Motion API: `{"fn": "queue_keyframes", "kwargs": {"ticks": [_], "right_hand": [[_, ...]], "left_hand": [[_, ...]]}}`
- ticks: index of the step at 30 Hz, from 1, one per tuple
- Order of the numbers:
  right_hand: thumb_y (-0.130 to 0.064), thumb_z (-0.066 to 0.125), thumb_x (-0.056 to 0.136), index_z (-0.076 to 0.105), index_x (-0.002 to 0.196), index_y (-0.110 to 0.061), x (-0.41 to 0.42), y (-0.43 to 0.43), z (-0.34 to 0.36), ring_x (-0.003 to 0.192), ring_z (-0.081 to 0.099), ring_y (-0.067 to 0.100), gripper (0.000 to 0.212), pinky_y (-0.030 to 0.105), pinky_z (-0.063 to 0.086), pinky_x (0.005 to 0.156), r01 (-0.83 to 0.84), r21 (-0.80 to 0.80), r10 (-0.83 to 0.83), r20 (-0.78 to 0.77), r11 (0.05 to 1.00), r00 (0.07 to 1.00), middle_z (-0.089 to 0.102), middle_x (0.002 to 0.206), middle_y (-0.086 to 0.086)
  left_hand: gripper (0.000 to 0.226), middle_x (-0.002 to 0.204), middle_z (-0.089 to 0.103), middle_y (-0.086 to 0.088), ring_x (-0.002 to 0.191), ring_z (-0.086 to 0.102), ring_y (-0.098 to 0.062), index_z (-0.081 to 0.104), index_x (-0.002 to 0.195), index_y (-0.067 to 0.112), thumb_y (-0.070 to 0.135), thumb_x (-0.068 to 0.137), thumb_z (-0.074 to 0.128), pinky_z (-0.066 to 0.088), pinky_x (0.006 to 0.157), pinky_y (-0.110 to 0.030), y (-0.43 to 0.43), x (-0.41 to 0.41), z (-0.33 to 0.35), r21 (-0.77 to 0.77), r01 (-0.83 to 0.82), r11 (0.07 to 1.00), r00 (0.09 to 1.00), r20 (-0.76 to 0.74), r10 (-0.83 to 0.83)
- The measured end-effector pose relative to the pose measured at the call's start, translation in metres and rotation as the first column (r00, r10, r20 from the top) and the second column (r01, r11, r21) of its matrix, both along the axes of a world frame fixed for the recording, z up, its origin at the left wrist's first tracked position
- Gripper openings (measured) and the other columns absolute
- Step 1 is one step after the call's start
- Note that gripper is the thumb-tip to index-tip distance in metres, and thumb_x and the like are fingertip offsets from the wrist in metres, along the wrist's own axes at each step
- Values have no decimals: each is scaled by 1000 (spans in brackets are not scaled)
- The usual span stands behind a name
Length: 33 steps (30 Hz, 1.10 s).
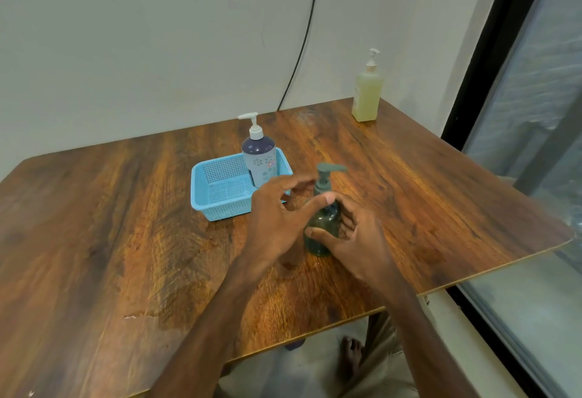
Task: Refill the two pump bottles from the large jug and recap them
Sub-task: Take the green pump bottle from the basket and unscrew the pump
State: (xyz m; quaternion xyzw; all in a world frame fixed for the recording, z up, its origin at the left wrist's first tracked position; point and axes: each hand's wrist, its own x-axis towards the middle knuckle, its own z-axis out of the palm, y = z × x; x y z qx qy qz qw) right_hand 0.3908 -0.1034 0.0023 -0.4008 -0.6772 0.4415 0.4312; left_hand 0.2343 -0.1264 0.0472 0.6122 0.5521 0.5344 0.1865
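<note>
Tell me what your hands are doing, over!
Right hand fingers around green bottle, pump on. Left hand open beside it. Purple bottle capped in blue basket. Nothing blocking.

A blue basket (220,196) sits on the wooden table (110,224).

Three pump bottles stand in view: one green bottle (322,224), one purple bottle (259,158) and one yellow bottle (367,92). There is one blue basket (220,205), one wooden table (126,224) and one black cable (304,38) on the wall. Two hands show, the left hand (277,218) and the right hand (362,240). One bare foot (352,353) shows below the table.
</note>
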Motion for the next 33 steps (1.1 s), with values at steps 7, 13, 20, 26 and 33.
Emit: {"fn": "queue_keyframes", "kwargs": {"ticks": [7, 13, 20, 26, 33], "right_hand": [[-16, 88, 76, 49, 126, -45, 0, 0, 1, 115, 59, -12, 69, 8, 47, 91, 5, -2, -5, 23, 1000, 1000, 59, 119, -32], [-20, 88, 76, 49, 129, -42, 1, 0, 0, 113, 60, -11, 69, 9, 49, 91, 9, -17, -9, 15, 1000, 1000, 60, 117, -33], [-24, 89, 74, 51, 138, -34, 0, 1, 0, 110, 57, -18, 74, 7, 47, 91, 14, -27, -14, 28, 1000, 1000, 56, 118, -36], [-23, 88, 75, 46, 129, -43, 2, 2, -1, 105, 55, -23, 71, 6, 47, 88, 12, -31, -11, 51, 999, 999, 52, 114, -38], [-21, 87, 76, 44, 138, -36, 2, 1, 0, 101, 55, -25, 78, 1, 45, 82, 12, -46, -10, 31, 999, 999, 50, 114, -37]], "left_hand": [[32, 106, 74, 21, 103, 66, -2, 76, 116, 36, 39, 85, 84, 45, 80, -9, -1, 3, -4, 62, -88, 994, 996, 23, 86], [33, 105, 75, 23, 101, 66, 6, 76, 117, 35, 46, 86, 80, 48, 81, -11, 0, 0, 4, 7, -95, 995, 995, 31, 94], [12, 92, 78, 16, 86, 70, -3, 78, 100, 36, 43, 90, 79, 57, 76, -26, 2, -12, 44, 130, -193, 972, 976, 130, 177], [30, 77, 78, 0, 78, 73, -33, 84, 92, 25, 51, 96, 70, 56, 73, -46, 9, -27, 76, 149, -217, 965, 970, 146, 195], [31, 81, 79, -1, 81, 71, -30, 83, 93, 20, 44, 100, 66, 52, 72, -30, 13, -45, 73, 41, -155, 987, 988, -16, 156]]}}
